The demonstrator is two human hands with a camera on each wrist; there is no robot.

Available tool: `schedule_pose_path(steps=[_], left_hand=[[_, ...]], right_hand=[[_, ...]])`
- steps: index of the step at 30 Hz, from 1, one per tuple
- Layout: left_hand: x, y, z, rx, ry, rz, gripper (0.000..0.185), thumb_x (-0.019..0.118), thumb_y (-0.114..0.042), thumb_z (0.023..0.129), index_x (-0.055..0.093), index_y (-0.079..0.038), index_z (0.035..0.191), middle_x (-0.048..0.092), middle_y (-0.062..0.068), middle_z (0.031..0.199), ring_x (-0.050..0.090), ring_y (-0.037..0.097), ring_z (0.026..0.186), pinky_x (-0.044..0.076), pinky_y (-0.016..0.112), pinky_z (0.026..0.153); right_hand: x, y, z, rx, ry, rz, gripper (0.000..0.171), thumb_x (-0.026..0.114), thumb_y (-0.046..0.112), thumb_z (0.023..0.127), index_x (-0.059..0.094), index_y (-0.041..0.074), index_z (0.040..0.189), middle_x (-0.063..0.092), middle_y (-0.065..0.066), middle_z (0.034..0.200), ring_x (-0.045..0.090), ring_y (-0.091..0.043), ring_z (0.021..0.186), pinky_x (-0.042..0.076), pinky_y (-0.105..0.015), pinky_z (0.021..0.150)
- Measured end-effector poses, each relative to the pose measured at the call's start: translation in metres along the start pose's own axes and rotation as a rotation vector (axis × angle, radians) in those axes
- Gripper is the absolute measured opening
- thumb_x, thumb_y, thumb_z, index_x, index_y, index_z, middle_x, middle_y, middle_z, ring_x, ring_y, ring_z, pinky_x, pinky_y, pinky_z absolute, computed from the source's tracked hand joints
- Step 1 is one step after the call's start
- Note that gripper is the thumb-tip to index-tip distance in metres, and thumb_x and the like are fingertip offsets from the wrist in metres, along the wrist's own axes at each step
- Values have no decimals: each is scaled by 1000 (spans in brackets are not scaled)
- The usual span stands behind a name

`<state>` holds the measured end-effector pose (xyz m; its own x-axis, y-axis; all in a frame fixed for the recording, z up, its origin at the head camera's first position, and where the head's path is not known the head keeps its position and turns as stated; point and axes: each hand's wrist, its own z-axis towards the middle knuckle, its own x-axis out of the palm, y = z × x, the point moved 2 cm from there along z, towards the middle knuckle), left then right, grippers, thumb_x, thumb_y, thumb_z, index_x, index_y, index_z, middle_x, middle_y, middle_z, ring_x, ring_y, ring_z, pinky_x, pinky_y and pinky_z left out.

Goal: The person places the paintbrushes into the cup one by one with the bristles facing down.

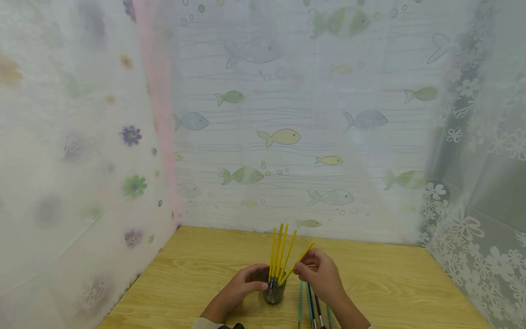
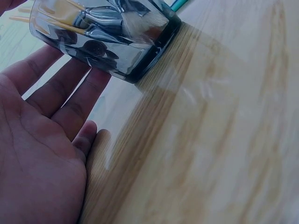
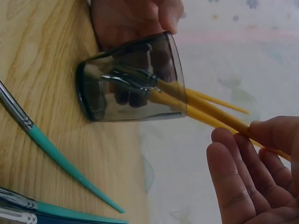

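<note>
A smoky clear glass (image 1: 273, 298) stands upright on the wooden table, with several yellow-handled paintbrushes (image 1: 279, 246) leaning in it, bristles down. My left hand (image 1: 240, 285) holds the glass from its left side, the thumb near the rim and the fingers around the back. In the left wrist view, pale bristles and metal ferrules show through the glass (image 2: 128, 70). Between thumb and fingertips my right hand (image 1: 324, 276) pinches the handle of one yellow paintbrush (image 1: 306, 252), tilted right, its lower end in the glass. The right wrist view shows that pinch by the right hand (image 3: 261, 177).
Several teal and dark-handled paintbrushes lie on the table below the right hand, among them a teal paintbrush (image 3: 70, 164) and a dark paintbrush (image 1: 318, 306). The table (image 1: 390, 274) meets a fish-patterned curtain (image 1: 283, 91) behind. Flowered curtains (image 1: 82, 183) hang at both sides.
</note>
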<state>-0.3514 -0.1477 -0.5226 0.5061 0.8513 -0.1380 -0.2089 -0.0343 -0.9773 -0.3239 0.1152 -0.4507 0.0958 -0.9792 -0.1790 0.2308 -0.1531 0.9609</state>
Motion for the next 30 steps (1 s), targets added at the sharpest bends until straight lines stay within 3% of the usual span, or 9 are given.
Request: schedule_pose_path(steps=[3,8,13,22,30], left_hand=[[0,-1,1,7,0,9,52,64,-20,103,50,-6,151,55,15,151,59,20,131,51,29,103],[-1,-2,1,12,3,17,53,63,-19,103,49,-3,152,55,17,151,59,19,131,51,28,103],[1,-4,-1,7,1,28,54,63,-18,103,47,-3,153,53,17,153,58,17,132,50,27,104],[3,-3,-5,31,13,47,58,65,-17,101,47,-2,153,50,21,154,57,22,134,49,23,104],[0,-4,-3,-14,-1,56,60,64,-23,103,44,-6,156,49,17,157,52,26,140,48,29,108]], right_hand=[[0,-2,1,-2,13,2,26,74,16,97,62,-1,112,75,-12,100,76,-36,95,63,-43,80],[-1,-5,2,-4,26,-7,25,72,16,98,62,-2,114,75,-12,101,76,-35,96,63,-43,80],[-7,-4,3,-3,31,-6,34,73,18,98,60,-4,121,74,-17,106,75,-37,97,63,-43,80],[-36,-8,4,49,-41,-4,34,73,13,97,61,-3,124,71,-22,112,75,-34,97,64,-37,78],[-66,-11,6,86,-98,-68,33,74,15,97,64,-1,123,72,-18,112,75,-32,98,64,-39,78]])
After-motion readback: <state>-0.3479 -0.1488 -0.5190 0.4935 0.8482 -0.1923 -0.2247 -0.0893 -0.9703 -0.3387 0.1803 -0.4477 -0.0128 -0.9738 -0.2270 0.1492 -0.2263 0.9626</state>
